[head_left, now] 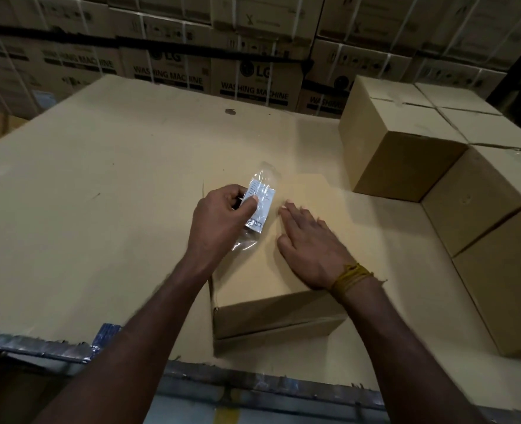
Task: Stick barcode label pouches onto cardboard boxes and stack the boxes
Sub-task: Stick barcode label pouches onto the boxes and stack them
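Now the left hand [222, 215] pinches the label pouch [257, 206] over the box [283, 270]; the right hand [311, 246] lies flat, open, holding nothing. The pouch could stick crooked if it droops.

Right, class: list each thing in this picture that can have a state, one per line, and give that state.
Clear plastic barcode label pouch: pinched in the left hand, over the box, not yet pressed flat.
Left hand: shut on the pouch.
Right hand: open, flat on the box top.
Plain brown cardboard box: closed, lying on the cardboard work surface.
Stacked plain cardboard boxes: closed, at the right.
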Demonstrator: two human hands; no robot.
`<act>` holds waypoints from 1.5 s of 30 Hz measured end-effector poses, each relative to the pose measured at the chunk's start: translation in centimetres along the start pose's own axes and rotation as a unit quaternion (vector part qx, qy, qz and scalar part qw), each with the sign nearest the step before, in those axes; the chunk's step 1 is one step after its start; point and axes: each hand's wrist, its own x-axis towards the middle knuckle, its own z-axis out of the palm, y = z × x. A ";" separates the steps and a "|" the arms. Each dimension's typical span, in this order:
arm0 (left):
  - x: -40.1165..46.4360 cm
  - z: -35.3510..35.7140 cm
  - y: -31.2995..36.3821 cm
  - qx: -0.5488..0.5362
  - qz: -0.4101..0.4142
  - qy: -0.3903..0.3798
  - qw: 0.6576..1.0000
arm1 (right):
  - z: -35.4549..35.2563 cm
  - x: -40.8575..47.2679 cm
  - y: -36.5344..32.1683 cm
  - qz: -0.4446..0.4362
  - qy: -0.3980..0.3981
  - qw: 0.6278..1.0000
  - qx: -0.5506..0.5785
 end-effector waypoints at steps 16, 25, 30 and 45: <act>-0.2 0.0 0.1 0.004 0.011 0.011 1.000 | 0.5 -1.9 -0.6 -0.024 -0.007 1.000 -0.003; 0.0 0.0 -0.4 -0.001 0.015 -0.001 1.000 | -0.3 0.0 -0.3 -0.030 -0.028 0.999 -0.005; 0.2 0.1 -0.6 -0.013 0.019 0.000 1.000 | 0.1 -2.1 -0.4 -0.034 -0.020 0.999 -0.009; -0.1 0.0 -0.2 -0.023 0.020 0.000 1.000 | 0.1 -1.1 -0.2 -0.022 -0.017 1.000 -0.007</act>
